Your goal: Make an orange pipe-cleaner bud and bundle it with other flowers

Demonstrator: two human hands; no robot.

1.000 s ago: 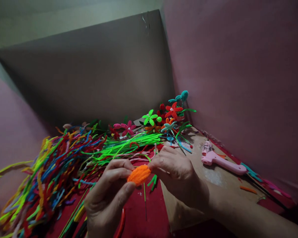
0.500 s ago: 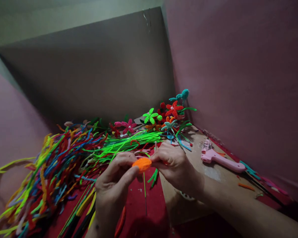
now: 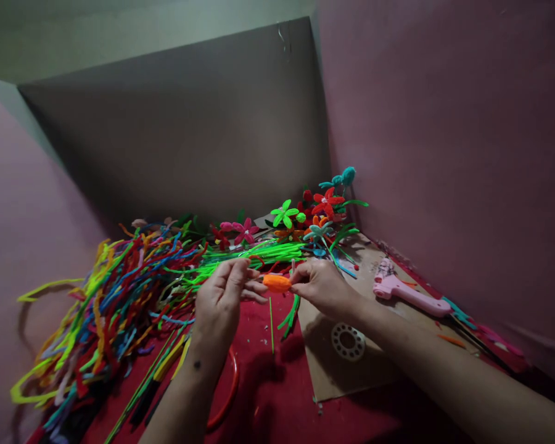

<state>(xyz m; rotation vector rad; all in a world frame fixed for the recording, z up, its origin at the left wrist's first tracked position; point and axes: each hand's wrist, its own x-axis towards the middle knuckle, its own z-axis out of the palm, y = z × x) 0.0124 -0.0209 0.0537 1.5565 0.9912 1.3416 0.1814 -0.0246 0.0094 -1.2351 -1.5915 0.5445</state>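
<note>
An orange fuzzy bud-shaped piece [image 3: 277,283], seemingly made of pipe cleaner, is held level above the red tabletop [image 3: 254,364]. My right hand [image 3: 326,287] pinches its right end between thumb and fingertips. At its left end is my left hand [image 3: 222,293], thumb and forefinger brought together while the other fingers stretch toward the bud. Whether a thin stem runs between those left fingertips is too small to make out. Below the hands lie a thin green stem [image 3: 272,327] and some short green pipe cleaners [image 3: 288,317].
Loose multicoloured pipe cleaners [image 3: 115,296] heap up at left, beside a bright green bundle [image 3: 259,251]. Finished fuzzy flowers [image 3: 283,214] stand behind. On the right, a brown board [image 3: 324,370] carries a white holed disc [image 3: 348,341] and a pink glue gun [image 3: 414,299]. Walls enclose the back and right.
My left thumb and fingers have come off the orange bud's body and shifted to its left end. Both hands have moved slightly up and away, uncovering the white disc.
</note>
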